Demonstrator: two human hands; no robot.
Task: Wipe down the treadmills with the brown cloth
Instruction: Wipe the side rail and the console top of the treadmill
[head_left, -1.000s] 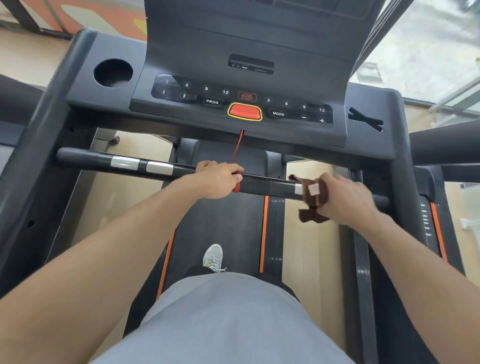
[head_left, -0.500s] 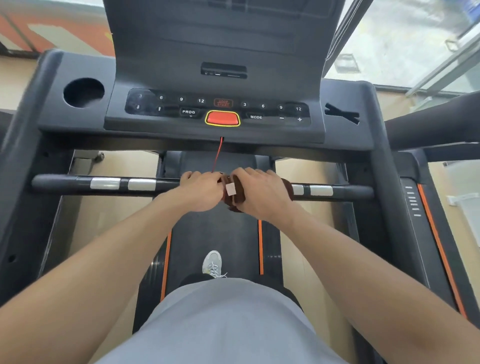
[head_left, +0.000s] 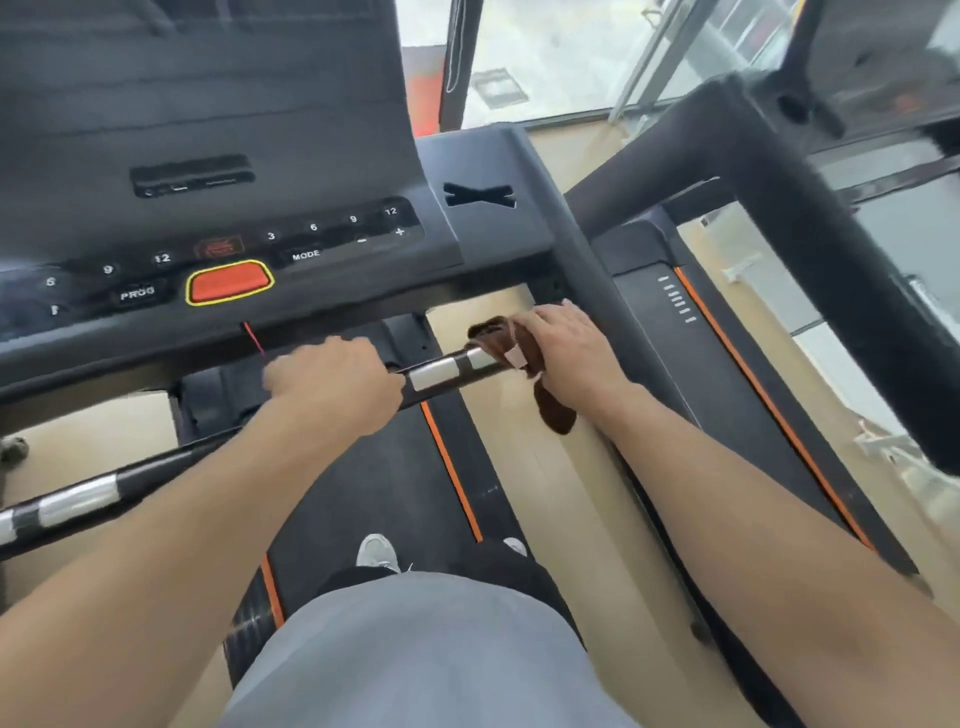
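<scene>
I stand on a black treadmill whose console (head_left: 311, 244) carries a red stop button (head_left: 228, 281). Its black front handlebar (head_left: 441, 371), with silver sensor bands, runs across below the console. My right hand (head_left: 569, 353) presses the brown cloth (head_left: 524, 358) around the bar's right end, close to the right upright; a tail of the cloth hangs below. My left hand (head_left: 332, 384) grips the bar near its middle, just under the red safety cord (head_left: 254, 340).
A second treadmill (head_left: 727, 322) stands close on the right, its dark handrail (head_left: 810, 244) slanting across. Glass panels are beyond it. The belt (head_left: 363, 478) with orange stripes lies under me, with my grey shorts and white shoe (head_left: 376, 553) visible.
My right hand has slid the cloth from the bar's middle, beside my left hand, out to its right end. The view has swung to the right and tilted.
</scene>
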